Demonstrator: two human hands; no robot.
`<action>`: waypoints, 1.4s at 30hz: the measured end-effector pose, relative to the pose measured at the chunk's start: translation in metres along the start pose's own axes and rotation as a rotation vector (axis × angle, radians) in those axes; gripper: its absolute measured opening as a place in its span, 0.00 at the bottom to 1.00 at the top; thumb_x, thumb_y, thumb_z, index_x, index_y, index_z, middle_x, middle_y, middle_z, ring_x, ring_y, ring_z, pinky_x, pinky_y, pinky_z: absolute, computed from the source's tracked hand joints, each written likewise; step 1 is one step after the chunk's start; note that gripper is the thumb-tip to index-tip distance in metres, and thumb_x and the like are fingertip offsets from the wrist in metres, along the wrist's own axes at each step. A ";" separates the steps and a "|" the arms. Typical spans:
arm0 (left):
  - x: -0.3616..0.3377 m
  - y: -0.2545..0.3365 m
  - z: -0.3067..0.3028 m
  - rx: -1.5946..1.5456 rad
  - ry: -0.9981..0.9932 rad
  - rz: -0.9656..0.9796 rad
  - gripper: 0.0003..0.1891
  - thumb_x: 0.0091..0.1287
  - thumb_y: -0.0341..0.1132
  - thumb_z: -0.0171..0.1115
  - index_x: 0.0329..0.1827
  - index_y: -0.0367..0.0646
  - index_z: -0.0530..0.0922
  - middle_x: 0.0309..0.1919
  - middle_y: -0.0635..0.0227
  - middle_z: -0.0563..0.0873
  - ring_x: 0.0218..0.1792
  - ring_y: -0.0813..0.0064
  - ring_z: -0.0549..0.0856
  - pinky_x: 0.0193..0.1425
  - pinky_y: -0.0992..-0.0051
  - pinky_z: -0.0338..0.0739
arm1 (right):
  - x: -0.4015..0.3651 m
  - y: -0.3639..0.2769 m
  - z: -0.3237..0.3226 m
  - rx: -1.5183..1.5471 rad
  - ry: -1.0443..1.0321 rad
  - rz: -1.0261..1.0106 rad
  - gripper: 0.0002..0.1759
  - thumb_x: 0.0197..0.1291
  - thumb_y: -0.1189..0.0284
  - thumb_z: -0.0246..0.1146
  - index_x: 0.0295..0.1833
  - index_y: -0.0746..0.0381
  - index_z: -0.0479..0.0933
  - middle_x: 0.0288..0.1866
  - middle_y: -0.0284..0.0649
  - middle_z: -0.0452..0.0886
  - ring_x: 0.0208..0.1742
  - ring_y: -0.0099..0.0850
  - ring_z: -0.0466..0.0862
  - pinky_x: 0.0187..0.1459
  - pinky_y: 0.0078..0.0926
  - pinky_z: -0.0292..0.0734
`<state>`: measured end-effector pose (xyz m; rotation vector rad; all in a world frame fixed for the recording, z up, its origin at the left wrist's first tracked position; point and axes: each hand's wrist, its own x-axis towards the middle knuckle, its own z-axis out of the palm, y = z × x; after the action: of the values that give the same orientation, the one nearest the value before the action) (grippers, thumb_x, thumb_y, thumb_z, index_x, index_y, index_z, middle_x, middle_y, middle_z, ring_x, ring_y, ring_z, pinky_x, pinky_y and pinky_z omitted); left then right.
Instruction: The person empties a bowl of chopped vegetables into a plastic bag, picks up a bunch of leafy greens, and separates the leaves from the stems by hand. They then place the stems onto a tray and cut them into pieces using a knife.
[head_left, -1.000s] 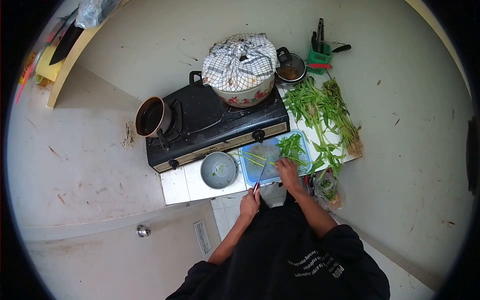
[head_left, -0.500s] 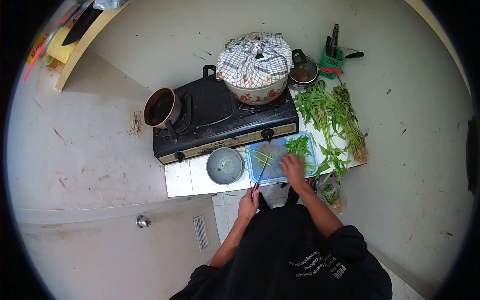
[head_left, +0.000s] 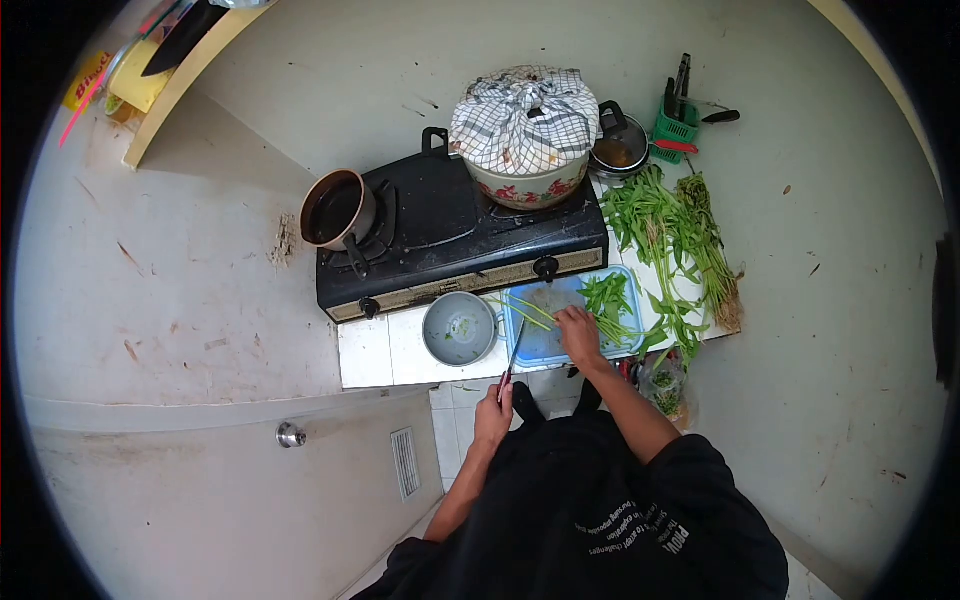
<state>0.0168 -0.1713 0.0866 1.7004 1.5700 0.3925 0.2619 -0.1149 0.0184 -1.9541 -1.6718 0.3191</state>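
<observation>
My left hand (head_left: 492, 415) is wrapped round the handle of a knife (head_left: 516, 346), whose blade points away from me over the left part of a blue plastic tray (head_left: 637, 340). Over the middle of that tray, my right hand (head_left: 578, 335) has its fingers closed at the right end of a few thin green stems (head_left: 530, 312). These stems lie across the tray, with their left ends near a grey pot (head_left: 460, 330). Cut leafy greens (head_left: 607, 297) rest in the tray just right of my right hand. Small green bits sit inside the grey pot.
Behind the tray stands a black two-burner stove (head_left: 430, 230) with a saucepan (head_left: 338, 208) and a large cloth-covered pot (head_left: 530, 185). Whole leafy greens (head_left: 660, 230) lie to the right. A green utensil basket (head_left: 675, 130) and a small metal pot (head_left: 620, 150) are at the back.
My right hand has moved slightly left and down to the stems, and its fingers have closed on them. The knife stays in my left hand. The whole view has shifted slightly.
</observation>
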 end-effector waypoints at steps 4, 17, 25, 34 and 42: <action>-0.003 -0.001 -0.001 0.008 -0.003 -0.008 0.22 0.78 0.50 0.52 0.44 0.34 0.78 0.26 0.42 0.84 0.32 0.38 0.85 0.36 0.49 0.76 | -0.005 0.006 -0.006 0.074 0.070 0.030 0.06 0.61 0.80 0.62 0.43 0.60 0.81 0.40 0.42 0.80 0.46 0.45 0.82 0.50 0.43 0.74; 0.009 -0.006 0.004 0.087 -0.035 -0.015 0.23 0.77 0.51 0.52 0.42 0.34 0.78 0.26 0.41 0.85 0.33 0.37 0.85 0.37 0.47 0.77 | -0.035 0.053 -0.028 0.383 -0.009 0.169 0.11 0.58 0.87 0.61 0.46 0.67 0.79 0.41 0.48 0.79 0.43 0.45 0.83 0.46 0.38 0.79; 0.032 -0.008 0.006 0.158 -0.003 -0.050 0.26 0.77 0.53 0.49 0.44 0.33 0.79 0.28 0.38 0.85 0.33 0.38 0.86 0.39 0.46 0.79 | -0.015 0.010 -0.005 0.195 0.033 0.095 0.10 0.58 0.86 0.61 0.44 0.65 0.79 0.40 0.47 0.79 0.46 0.48 0.82 0.50 0.43 0.77; 0.023 0.004 0.015 0.145 -0.047 -0.083 0.27 0.77 0.53 0.48 0.47 0.33 0.80 0.31 0.37 0.86 0.36 0.36 0.86 0.43 0.45 0.79 | 0.009 -0.013 0.019 0.188 0.016 0.013 0.08 0.61 0.80 0.61 0.45 0.62 0.81 0.42 0.45 0.82 0.49 0.48 0.81 0.52 0.45 0.76; 0.018 0.003 0.014 0.140 0.002 -0.068 0.25 0.77 0.52 0.49 0.48 0.34 0.80 0.30 0.38 0.86 0.35 0.37 0.86 0.41 0.46 0.80 | 0.004 -0.017 0.016 0.101 -0.010 -0.013 0.07 0.60 0.74 0.66 0.45 0.59 0.83 0.43 0.40 0.81 0.52 0.42 0.80 0.54 0.43 0.74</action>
<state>0.0324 -0.1584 0.0745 1.7460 1.6857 0.2551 0.2404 -0.1059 0.0154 -1.8695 -1.6417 0.4015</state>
